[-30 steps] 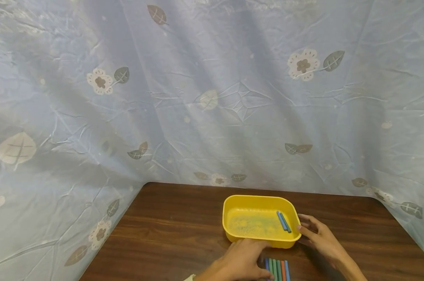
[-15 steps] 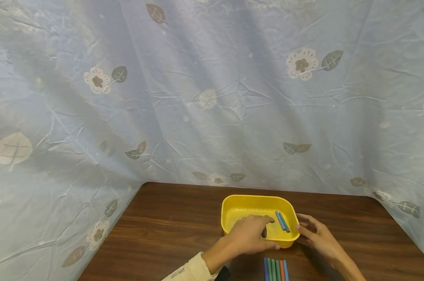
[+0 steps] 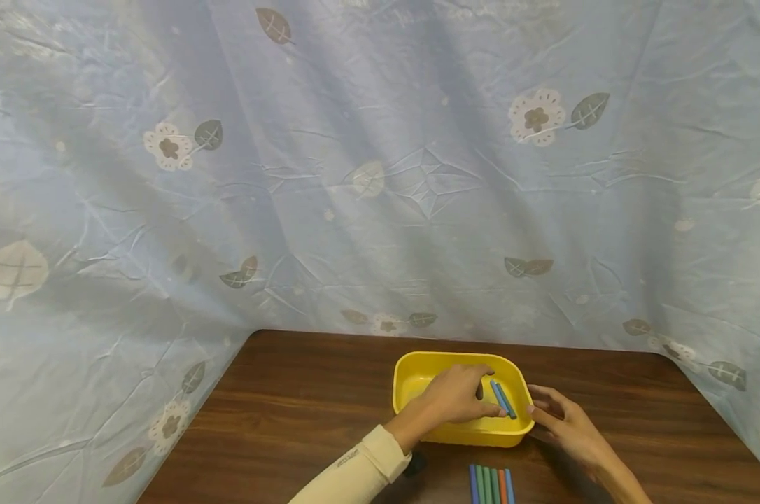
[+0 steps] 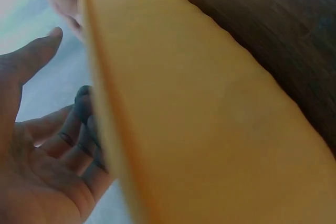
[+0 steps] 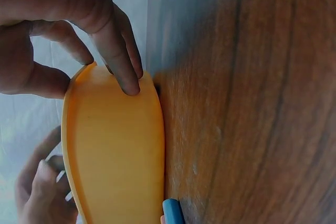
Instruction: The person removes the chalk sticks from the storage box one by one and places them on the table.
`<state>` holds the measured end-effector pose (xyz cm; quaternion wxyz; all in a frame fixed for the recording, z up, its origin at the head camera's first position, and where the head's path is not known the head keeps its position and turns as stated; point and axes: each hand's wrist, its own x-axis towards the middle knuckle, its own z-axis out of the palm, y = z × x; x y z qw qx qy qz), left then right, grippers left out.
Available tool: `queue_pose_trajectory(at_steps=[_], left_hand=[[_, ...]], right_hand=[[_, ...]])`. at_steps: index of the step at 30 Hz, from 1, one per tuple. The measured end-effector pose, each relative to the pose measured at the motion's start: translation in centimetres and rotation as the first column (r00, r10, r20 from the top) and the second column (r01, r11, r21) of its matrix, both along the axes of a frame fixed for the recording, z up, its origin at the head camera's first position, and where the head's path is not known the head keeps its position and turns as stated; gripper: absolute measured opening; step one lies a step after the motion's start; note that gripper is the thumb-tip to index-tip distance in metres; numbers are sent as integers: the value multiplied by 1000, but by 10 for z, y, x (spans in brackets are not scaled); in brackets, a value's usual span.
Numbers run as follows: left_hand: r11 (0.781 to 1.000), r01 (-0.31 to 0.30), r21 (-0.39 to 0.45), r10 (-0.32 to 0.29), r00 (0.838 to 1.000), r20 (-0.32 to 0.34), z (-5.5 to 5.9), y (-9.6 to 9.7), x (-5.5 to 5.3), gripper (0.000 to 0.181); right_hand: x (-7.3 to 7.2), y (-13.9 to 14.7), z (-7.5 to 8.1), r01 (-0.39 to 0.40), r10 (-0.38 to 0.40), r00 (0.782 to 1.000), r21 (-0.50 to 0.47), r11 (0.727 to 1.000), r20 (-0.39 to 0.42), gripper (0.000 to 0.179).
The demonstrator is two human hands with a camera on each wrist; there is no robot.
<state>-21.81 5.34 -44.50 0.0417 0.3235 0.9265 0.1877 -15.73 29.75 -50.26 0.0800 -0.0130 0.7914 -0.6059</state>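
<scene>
My left hand (image 3: pixel 458 395) reaches over the front rim into a yellow plastic tub (image 3: pixel 471 438). Its thumb and index finger stand apart just left of two slim chalk-like sticks (image 3: pixel 503 400), one blue, one darker blue-green. In the left wrist view the tub's wall hides part of its other fingertips, which look dark; the thumb (image 4: pixel 47 44) is held away from them. My right hand (image 3: pixel 565 423) holds the tub's right end. There the thumb (image 5: pixel 52 81) meets the rim and bent fingers (image 5: pixel 123 66) press the outer wall.
A tight row of several coloured sticks (image 3: pixel 490 484), blue, green and orange-red, lies in front of the tub on the dark wooden table (image 3: pixel 304 413). Pale fabric printed with leaves and flowers (image 3: pixel 355 210) hangs behind and beside the table.
My left hand has risen from beside the row of sticks, crossed the front rim and moved into the tub, toward the two sticks. The right hand keeps its place at the tub's end.
</scene>
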Motion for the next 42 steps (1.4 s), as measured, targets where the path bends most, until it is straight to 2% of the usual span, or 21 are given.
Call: queue_pose_trajectory(at_steps=[8, 14, 21, 29, 35, 42], left_hand=[[999, -22, 30, 21, 999, 35, -17, 8, -19, 75], [998, -45, 46, 42, 997, 60, -26, 13, -28, 75], [997, -65, 39, 62, 995, 72, -34, 21, -34, 74], [996, -92, -9, 93, 993, 69, -45, 31, -42, 72], [994, -110, -11, 110, 991, 71, -55, 34, -48, 73], [993, -114, -25, 116, 989, 95, -60, 37, -49, 68]], right_hand=[[-1, 0, 0, -4, 4, 1000, 10, 1000, 8, 67], [-1, 1, 1, -1, 1, 1000, 11, 1000, 11, 68], [-1, 2, -1, 0, 0, 1000, -1, 1000, 19, 68], [-2, 5, -5, -63, 64, 998, -56, 996, 21, 72], [-3, 6, -6, -63, 64, 998, -63, 996, 10, 72], [-3, 6, -5, -50, 50, 999, -57, 997, 10, 71]])
